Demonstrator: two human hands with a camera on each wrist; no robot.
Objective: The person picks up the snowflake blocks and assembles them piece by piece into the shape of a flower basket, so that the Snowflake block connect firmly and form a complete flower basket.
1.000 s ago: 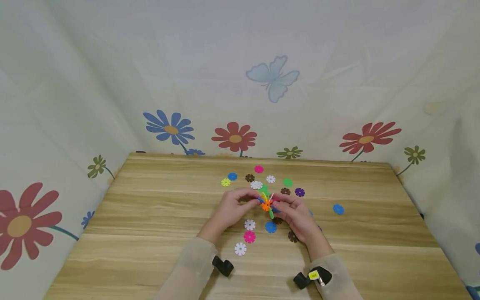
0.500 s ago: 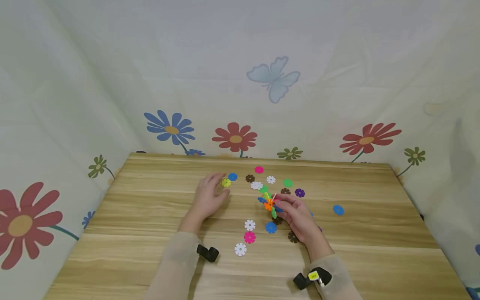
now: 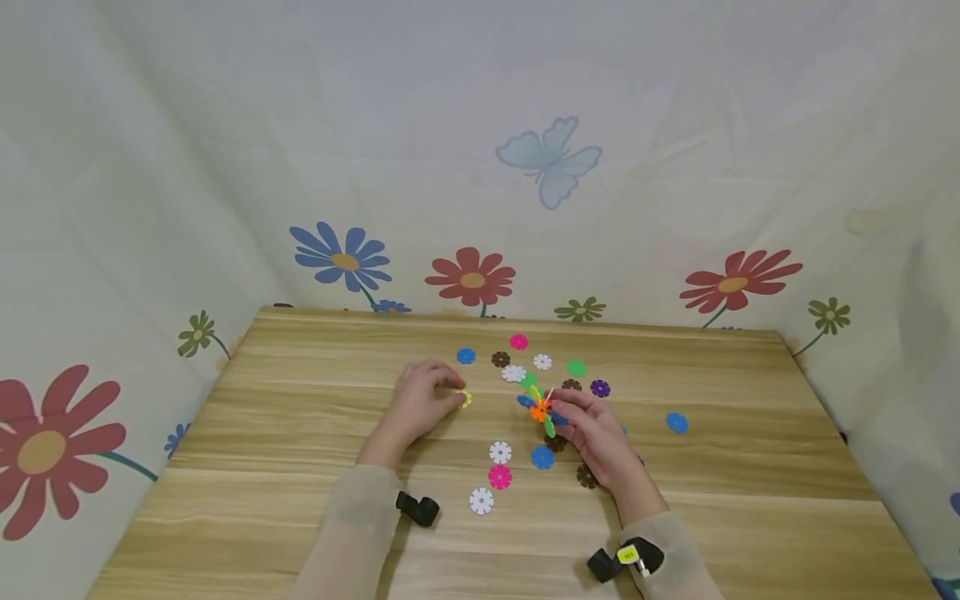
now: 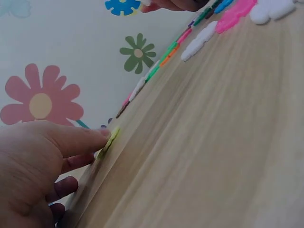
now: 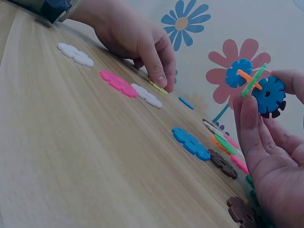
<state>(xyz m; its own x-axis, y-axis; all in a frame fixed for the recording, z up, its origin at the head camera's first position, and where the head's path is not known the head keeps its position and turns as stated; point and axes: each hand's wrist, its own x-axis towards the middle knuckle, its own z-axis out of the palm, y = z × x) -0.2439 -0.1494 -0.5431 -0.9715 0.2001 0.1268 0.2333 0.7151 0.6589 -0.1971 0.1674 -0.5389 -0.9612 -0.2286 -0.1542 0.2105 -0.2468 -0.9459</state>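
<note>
My left hand pinches a yellow notched plastic disc between thumb and fingertips, low at the tabletop. In the left wrist view that yellow disc stands tilted on edge under the thumb. To the right, my right hand holds a cluster of interlocked discs above the table, with orange, blue, green, yellow and white pieces. The right wrist view shows a blue disc of this cluster between thumb and fingers. Part of the cluster is hidden by the fingers.
Loose notched discs lie flat around the hands: a blue disc, a pink disc, a white disc and several others. Another blue disc lies apart at right. A patterned curtain stands behind the wooden table.
My left hand left the cluster, reached out to the left, took the yellow disc and drew it nearer. The right hand stays in place, holding the cluster.
</note>
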